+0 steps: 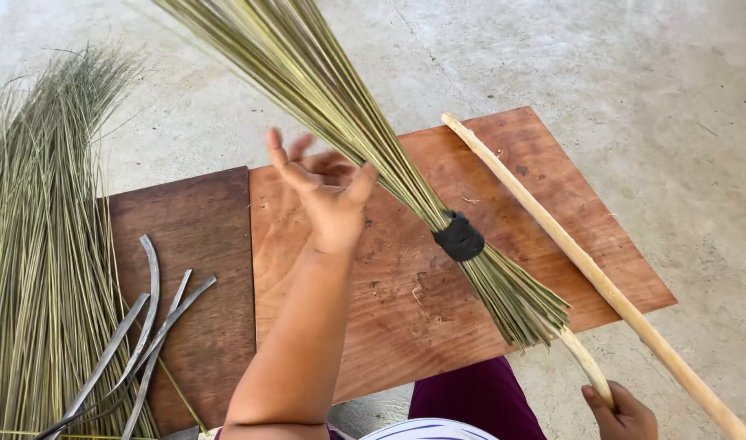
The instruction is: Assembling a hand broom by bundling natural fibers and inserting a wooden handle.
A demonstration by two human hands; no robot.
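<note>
Looking down from the head view, the left hand [328, 195] is raised with its fingers [285, 159] spread and released, the palm pressed flat against the near side of a long bundle of thin green-yellow palm-rib sticks [332, 106]. That bundle runs on a slant, fanning out up and away beyond the fingertips and narrowing down toward the person's right, where a black band [459, 237] cinches it just past the wrist side of the hand. Below the band the cut stick ends [523, 305] surround a pale wooden handle [589, 371], and the right hand [625, 414] is clenched around the low end of that handle, well apart from the left hand. The left hand is therefore the nearer one to the loose fan. A second pale wooden pole [585, 265] lies beyond the bundle on the reddish-brown wooden boards [389, 301]. Left of the left forearm lie curved grey metal strips [149, 326] and a loose heap of the same sticks [39, 244] on the concrete floor [633, 81].
</note>
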